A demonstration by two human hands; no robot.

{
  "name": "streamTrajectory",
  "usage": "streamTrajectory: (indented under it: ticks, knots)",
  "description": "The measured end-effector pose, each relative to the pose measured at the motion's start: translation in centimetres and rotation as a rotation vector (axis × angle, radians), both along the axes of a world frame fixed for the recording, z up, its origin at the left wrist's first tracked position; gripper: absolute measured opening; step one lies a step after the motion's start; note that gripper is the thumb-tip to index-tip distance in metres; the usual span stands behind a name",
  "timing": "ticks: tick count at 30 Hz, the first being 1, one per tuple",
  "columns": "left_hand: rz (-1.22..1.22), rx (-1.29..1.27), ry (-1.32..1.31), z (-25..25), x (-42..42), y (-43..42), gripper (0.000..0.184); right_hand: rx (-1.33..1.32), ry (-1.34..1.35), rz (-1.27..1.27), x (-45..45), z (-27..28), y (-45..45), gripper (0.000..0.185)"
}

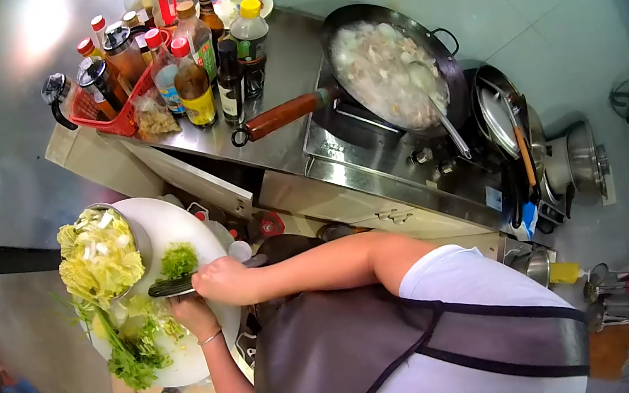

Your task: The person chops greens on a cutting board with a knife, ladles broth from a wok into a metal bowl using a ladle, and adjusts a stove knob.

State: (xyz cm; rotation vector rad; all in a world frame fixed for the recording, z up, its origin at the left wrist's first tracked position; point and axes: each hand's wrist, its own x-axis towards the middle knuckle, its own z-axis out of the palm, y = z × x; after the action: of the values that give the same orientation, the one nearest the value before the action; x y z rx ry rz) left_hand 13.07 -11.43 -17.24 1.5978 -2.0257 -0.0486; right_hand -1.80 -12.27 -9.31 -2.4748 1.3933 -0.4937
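My right hand (pixel 224 282) is closed around the handle of a kitchen knife (pixel 171 287), whose dark blade points left over a round white cutting board (pixel 214 235). Just below the blade, my left hand (pixel 195 314) curls its fingers on leafy greens (pixel 152 318); its fingertips are partly hidden by the knife. A small heap of finely chopped greens (pixel 178 260) lies on the other side of the blade. Toward the board's far edge stands a metal bowl (pixel 142 242) heaped with torn cabbage leaves (pixel 100 259). Leafy herbs (pixel 138 366) lie at the board's lower left.
On the stove, a wok (pixel 460 82) holds bubbling pale food and a ladle (pixel 449 126); its wooden handle (pixel 288 115) sticks out over the counter. Several sauce bottles (pixel 194 83) and a red basket (pixel 118 123) crowd the counter. Stacked pans (pixel 513 102) stand beyond the wok. A drawer (pixel 198 179) hangs open.
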Motion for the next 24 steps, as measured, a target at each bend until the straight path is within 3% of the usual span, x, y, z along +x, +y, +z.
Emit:
streamTrajectory:
  ticks: [4, 6, 8, 9, 11, 12, 13, 17, 21, 24]
  knots:
    - [0.041, 0.139, 0.017, 0.6, 0.4, 0.2, 0.023, -0.050, -0.061, 0.039, -0.1, -0.2, -1.1, 0.008]
    - [0.083, 0.158, 0.145, 1.7, -0.1, 0.2, 0.023, -0.011, -0.051, 0.060, -0.3, 0.5, -1.1, 0.007]
    - [0.343, 0.367, 1.050, 2.3, -1.7, 0.3, 0.025, 0.035, 0.011, 0.120, -1.0, 1.7, -0.2, 0.008]
    - [0.310, 0.381, 0.970, 1.2, -1.4, 0.3, 0.029, 0.095, 0.064, 0.115, -1.1, 2.4, 0.1, 0.009]
    - [0.277, 0.076, 0.204, -0.1, -0.9, 1.7, 0.027, 0.035, 0.110, 0.161, -1.2, 1.7, 0.7, 0.008]
    - [0.279, 0.102, 0.239, 0.6, -1.0, 1.8, 0.018, 0.101, 0.146, 0.108, -0.9, 2.1, 0.9, 0.007]
    - [0.197, 0.038, -0.141, 1.5, -1.1, 1.9, 0.011, 0.064, 0.150, 0.064, -0.7, 1.4, 0.4, 0.006]
    - [0.171, -0.079, 0.095, 2.3, -1.9, 1.9, 0.009, 0.032, 0.167, 0.097, -0.4, 1.7, -1.5, 0.004]
    - [0.195, -0.114, 0.169, 2.1, -1.6, 1.4, 0.011, 0.072, 0.108, 0.099, -1.1, 2.0, -0.7, 0.004]
    - [0.231, 0.063, 0.148, 1.1, -1.5, 1.6, 0.013, 0.114, 0.222, 0.125, -1.2, 2.3, -0.4, 0.005]
